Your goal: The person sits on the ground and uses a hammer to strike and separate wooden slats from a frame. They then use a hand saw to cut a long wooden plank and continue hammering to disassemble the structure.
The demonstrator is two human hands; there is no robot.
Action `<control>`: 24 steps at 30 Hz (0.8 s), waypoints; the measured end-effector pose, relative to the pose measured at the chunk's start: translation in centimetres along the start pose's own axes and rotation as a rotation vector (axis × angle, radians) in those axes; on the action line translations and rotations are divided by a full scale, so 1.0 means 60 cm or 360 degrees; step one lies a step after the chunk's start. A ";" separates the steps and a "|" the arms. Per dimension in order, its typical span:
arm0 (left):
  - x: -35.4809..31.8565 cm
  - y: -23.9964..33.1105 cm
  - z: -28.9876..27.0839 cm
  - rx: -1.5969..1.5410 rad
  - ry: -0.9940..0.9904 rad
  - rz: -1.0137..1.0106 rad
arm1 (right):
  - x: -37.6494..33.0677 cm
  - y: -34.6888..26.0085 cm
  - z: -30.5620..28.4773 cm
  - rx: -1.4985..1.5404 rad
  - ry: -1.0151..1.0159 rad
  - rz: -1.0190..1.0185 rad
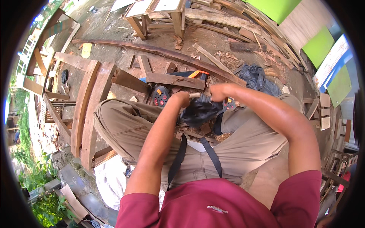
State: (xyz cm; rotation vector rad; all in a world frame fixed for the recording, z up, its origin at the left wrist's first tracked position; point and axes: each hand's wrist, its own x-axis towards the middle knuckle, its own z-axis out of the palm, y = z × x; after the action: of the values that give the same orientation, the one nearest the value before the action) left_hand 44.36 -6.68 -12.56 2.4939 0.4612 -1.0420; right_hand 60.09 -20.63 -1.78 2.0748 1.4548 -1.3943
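Observation:
My left hand (180, 99) is closed around a short, light wooden stick (194, 95) that points toward my right hand. Fingers curled, my right hand (219, 92) is at the stick's far side; what it grips is hidden. Just below both hands, between my knees, is a crumpled black plastic bag (197, 111). Beyond them lies a wooden board (175, 80). A saw with an orange handle (199, 73) rests behind that board. My dark, red-dotted shoe (161, 95) shows left of my left hand.
A long beam (159, 53) crosses the ground ahead. Another dark plastic bag (254, 76) lies to the right. A wooden frame (88, 110) stands close on my left, and a small wooden table (156, 9) farther off. Planks, offcuts and shavings litter the ground. Green panels (319, 47) lean at right.

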 end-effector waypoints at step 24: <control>-0.247 -0.080 -0.391 0.0047 0.0678 -0.0009 | 0.322 0.011 0.093 0.0238 0.1066 0.0049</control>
State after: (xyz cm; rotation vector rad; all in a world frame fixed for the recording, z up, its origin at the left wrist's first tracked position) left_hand 46.39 6.50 12.22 2.7436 0.5765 -0.5138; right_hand 58.36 -13.19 -20.38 2.8184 1.5529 -0.8393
